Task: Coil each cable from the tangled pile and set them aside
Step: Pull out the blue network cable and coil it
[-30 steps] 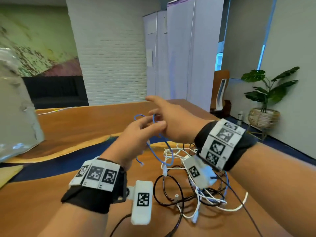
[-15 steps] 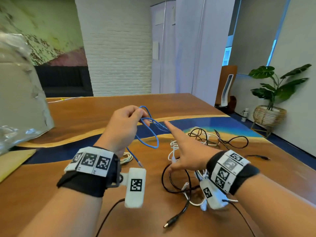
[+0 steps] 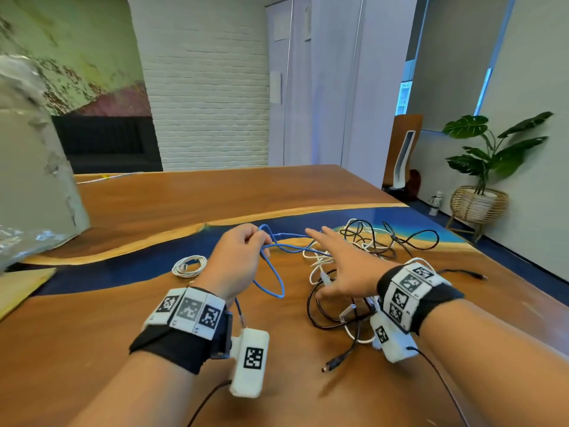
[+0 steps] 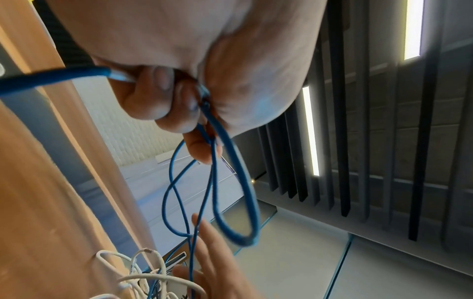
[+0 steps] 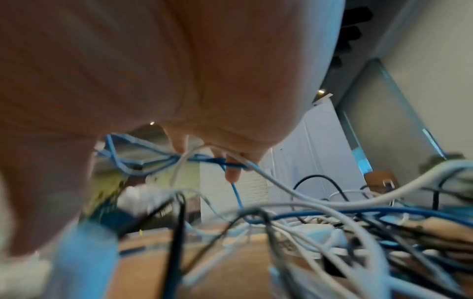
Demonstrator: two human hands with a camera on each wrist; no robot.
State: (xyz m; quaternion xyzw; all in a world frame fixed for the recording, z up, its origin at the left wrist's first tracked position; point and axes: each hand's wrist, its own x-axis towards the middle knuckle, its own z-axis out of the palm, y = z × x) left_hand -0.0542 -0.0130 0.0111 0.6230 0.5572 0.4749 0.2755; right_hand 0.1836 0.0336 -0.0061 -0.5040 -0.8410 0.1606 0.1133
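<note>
My left hand (image 3: 237, 257) pinches blue cable (image 3: 272, 272) loops, right hand (image 3: 345, 269) spread; pulling could drag the tangled pile (image 3: 363, 251) along.

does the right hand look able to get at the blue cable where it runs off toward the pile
Probably yes. The right hand is open, fingers stretched over the tangled pile, and the blue cable runs just under its fingertips. The left hand grips the loops further back, so that stretch looks free, though white cables cross it.
</note>
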